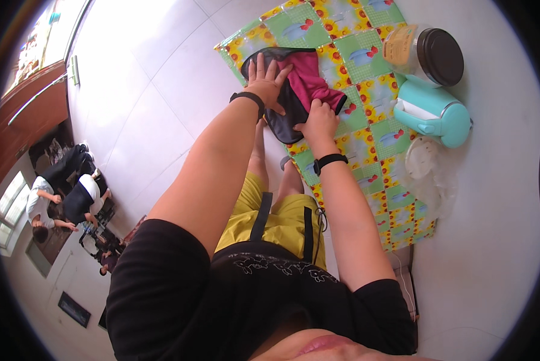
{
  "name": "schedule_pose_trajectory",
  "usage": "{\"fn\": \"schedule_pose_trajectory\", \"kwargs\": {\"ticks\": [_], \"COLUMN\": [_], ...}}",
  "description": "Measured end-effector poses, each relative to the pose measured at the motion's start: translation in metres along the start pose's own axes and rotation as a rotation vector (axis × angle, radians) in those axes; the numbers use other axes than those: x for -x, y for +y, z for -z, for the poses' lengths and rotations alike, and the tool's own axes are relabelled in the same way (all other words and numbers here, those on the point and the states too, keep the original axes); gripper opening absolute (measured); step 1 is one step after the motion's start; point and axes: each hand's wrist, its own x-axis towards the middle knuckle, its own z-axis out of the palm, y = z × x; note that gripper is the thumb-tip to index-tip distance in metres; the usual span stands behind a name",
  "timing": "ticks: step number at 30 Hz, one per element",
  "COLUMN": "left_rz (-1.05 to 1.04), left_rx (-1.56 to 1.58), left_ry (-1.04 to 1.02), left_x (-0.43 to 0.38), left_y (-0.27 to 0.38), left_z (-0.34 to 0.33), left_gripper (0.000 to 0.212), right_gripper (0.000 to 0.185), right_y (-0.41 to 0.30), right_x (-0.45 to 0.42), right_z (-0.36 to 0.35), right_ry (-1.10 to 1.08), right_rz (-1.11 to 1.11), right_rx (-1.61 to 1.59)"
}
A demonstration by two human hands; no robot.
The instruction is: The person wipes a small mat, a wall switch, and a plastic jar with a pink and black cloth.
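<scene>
A pink and dark grey cloth item with black edging (pixel 302 74) lies partly folded on a table with a patterned plastic tablecloth (pixel 365 56). My left hand (pixel 267 83) rests flat on its dark part with the fingers spread. My right hand (pixel 320 119) is at its near right side, fingers curled on the pink fabric and the thumb on the dark part; the pink fabric looks pinched between them. What the item is exactly, I cannot tell.
Along the table's right side are a clear jar with a dark lid (pixel 440 57), a turquoise electric kettle (pixel 453 124) and a crumpled clear plastic bag (pixel 428 173). A squeegee-like tool (pixel 39 97) leans at the far left. Several people (pixel 78 198) are at the left.
</scene>
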Motion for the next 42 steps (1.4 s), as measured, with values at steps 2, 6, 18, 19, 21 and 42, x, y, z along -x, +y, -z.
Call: {"fn": "schedule_pose_trajectory", "kwargs": {"ticks": [2, 6, 18, 19, 21, 42], "left_rz": [-0.04, -0.141, -0.421, -0.451, -0.501, -0.553], "left_rx": [-0.055, -0.144, -0.287, -0.317, -0.431, -0.515], "left_ry": [-0.01, -0.013, 0.264, 0.283, 0.317, 0.382], "left_x": [-0.009, -0.029, -0.131, -0.137, -0.149, -0.152], "left_y": [-0.006, -0.017, 0.005, 0.012, 0.026, 0.099], "left_z": [0.014, 0.042, 0.117, 0.125, 0.148, 0.077], "left_gripper": [0.142, 0.14, 0.14, 0.141, 0.122, 0.076], "right_gripper": [0.07, 0.073, 0.072, 0.071, 0.071, 0.071], "right_y": [-0.003, -0.011, -0.025, -0.026, -0.025, 0.059], "right_x": [-0.004, -0.011, -0.084, -0.091, -0.105, -0.094], "right_z": [0.0, -0.002, 0.046, 0.05, 0.061, 0.051], "right_ry": [0.031, 0.126, 0.202, 0.2, 0.192, 0.293], "right_rz": [-0.024, -0.104, -0.361, -0.381, -0.422, -0.353], "right_rx": [-0.055, -0.153, -0.301, -0.299, -0.297, -0.272]}}
